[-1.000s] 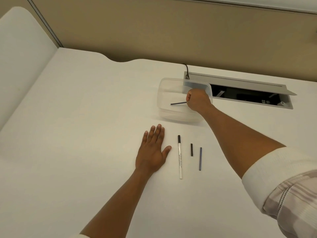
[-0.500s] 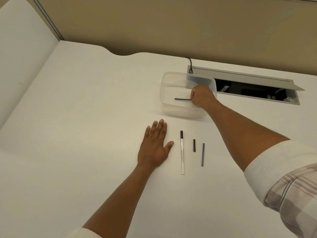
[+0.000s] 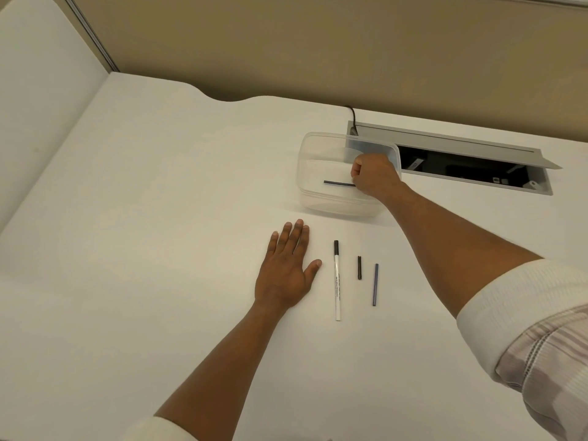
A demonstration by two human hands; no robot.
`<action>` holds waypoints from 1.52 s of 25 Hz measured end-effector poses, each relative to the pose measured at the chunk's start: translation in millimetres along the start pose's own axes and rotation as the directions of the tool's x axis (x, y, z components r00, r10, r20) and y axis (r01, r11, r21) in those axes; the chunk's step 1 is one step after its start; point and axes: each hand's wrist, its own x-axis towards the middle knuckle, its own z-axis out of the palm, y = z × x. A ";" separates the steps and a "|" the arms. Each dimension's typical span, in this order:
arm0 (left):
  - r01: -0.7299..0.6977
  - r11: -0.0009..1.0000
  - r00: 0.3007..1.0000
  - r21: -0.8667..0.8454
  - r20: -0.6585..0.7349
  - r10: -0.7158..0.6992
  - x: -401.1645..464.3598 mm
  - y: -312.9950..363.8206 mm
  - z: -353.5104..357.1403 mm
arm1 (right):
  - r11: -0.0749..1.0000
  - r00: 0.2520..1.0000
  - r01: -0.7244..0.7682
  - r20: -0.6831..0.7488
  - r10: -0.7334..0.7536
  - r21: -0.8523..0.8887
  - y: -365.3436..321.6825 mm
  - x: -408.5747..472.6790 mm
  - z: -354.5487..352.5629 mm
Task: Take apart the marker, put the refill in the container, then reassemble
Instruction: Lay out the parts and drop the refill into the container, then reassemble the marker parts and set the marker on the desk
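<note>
Both hands as before: right hand [image 3: 375, 178] still gripping refill [image 3: 338, 183] inside container [image 3: 310, 198].

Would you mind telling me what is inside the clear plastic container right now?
Inside the container a thin dark refill lies crosswise, its right end hidden in the closed right hand, which covers that corner.

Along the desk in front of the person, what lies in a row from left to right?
Left hand flat on the desk → white marker barrel → short black piece → thin dark stick.
</note>
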 end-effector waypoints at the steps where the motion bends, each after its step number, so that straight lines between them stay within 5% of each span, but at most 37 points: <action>1: -0.001 1.000 1.000 -0.002 0.004 0.001 0.4 -0.1 0.0 | 1.000 1.000 0.010 -0.017 -0.010 0.016 -2.4 -2.0 -3.1; 12: -0.007 1.000 1.000 0.002 -0.011 0.007 -2.6 -1.0 -2.3 | 0.966 0.933 0.228 -0.310 -0.181 0.124 -1.9 -37.0 -62.4; 16: -0.010 1.000 1.000 0.001 -0.011 0.010 -4.4 -2.6 -1.8 | 0.967 0.914 0.202 -0.385 -0.128 0.158 20.1 -68.8 -73.8; 32: -0.010 0.999 0.999 -0.032 0.033 0.011 -22.3 2.1 -1.3 | 0.952 0.981 -0.103 -0.129 0.145 0.287 104.5 -254.8 62.2; 38: 0.018 0.999 0.996 -0.029 0.092 -0.015 -37.0 10.1 -7.6 | 0.988 0.981 -0.067 -0.170 0.090 0.137 95.0 -271.0 94.2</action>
